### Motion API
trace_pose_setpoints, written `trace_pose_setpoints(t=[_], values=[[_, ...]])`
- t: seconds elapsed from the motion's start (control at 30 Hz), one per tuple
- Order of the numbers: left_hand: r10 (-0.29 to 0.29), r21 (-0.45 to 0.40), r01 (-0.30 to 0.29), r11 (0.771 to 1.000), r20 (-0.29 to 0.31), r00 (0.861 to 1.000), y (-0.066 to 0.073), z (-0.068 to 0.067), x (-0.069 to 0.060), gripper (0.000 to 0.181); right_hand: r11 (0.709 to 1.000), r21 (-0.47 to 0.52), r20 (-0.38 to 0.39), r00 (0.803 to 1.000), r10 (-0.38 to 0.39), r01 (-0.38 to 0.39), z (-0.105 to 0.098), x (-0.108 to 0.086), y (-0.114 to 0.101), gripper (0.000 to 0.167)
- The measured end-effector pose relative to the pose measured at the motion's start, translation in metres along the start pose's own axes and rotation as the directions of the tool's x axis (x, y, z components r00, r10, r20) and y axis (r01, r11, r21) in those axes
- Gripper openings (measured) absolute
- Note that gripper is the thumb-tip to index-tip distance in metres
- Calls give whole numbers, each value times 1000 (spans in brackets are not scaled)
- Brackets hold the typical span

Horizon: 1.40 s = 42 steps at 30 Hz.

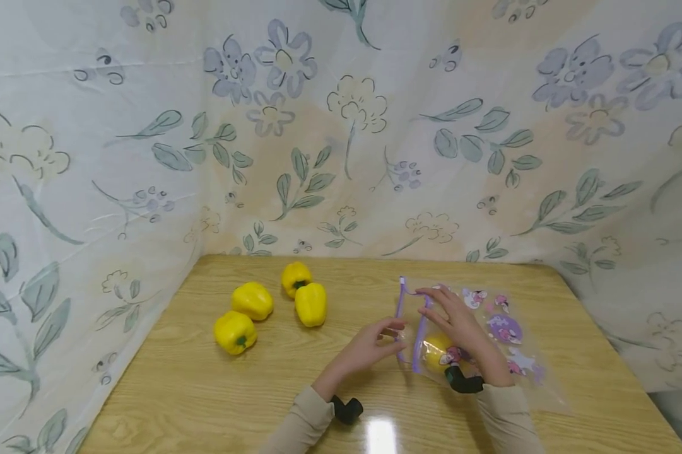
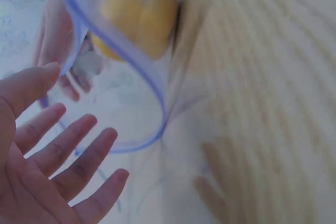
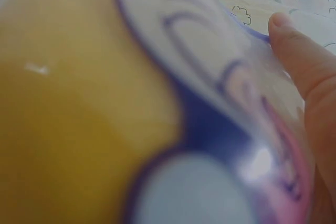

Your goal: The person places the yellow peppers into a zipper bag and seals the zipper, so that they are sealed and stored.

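Note:
A clear zip bag (image 1: 494,353) with purple zip edges and cartoon prints lies on its side, its mouth gaping leftward. Inside it is a yellow bell pepper (image 1: 436,350), large and close in the right wrist view. My left hand (image 1: 369,343) is just outside the mouth, palm toward it; its fingers (image 2: 79,174) are spread and hold nothing. On the bag's upper side, my right hand (image 1: 460,321) rests near the zip edge, finger and thumb apart. Its thumb (image 3: 302,59) lies straight against the film. Some right fingers are hidden or blurred.
Several loose yellow bell peppers (image 1: 311,304) sit on the left half of the wooden table (image 1: 204,403). A flowered cloth (image 1: 341,157) hangs behind and along the sides. Black wrist devices (image 1: 349,411) are worn at both wrists.

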<state>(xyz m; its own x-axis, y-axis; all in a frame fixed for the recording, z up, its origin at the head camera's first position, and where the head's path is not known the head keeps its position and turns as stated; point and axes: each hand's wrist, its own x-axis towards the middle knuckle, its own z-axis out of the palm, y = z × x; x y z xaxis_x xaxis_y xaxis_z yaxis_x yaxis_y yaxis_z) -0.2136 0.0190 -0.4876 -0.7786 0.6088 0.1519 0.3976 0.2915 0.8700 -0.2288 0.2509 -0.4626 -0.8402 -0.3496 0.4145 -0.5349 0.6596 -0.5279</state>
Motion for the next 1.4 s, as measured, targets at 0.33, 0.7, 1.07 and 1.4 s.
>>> trace_pose_setpoints(t=[0.33,0.7,1.07,1.4], values=[[-27,159,58,986,-193,981,0,-23,-10,44,1000,-15,-11,1000,-14,14,1,1,0,39],[51,286,70,956,-397,916,-4,-44,-25,41,1000,-11,-14,1000,-21,21,-1,2,-1,38],[74,325,136,936,-559,826,-11,-64,-35,45,1000,-12,-15,1000,-1,1,0,1,-1,37],[72,353,216,910,-649,757,-23,-74,-41,46,999,-25,-29,999,-22,21,2,0,2,38]])
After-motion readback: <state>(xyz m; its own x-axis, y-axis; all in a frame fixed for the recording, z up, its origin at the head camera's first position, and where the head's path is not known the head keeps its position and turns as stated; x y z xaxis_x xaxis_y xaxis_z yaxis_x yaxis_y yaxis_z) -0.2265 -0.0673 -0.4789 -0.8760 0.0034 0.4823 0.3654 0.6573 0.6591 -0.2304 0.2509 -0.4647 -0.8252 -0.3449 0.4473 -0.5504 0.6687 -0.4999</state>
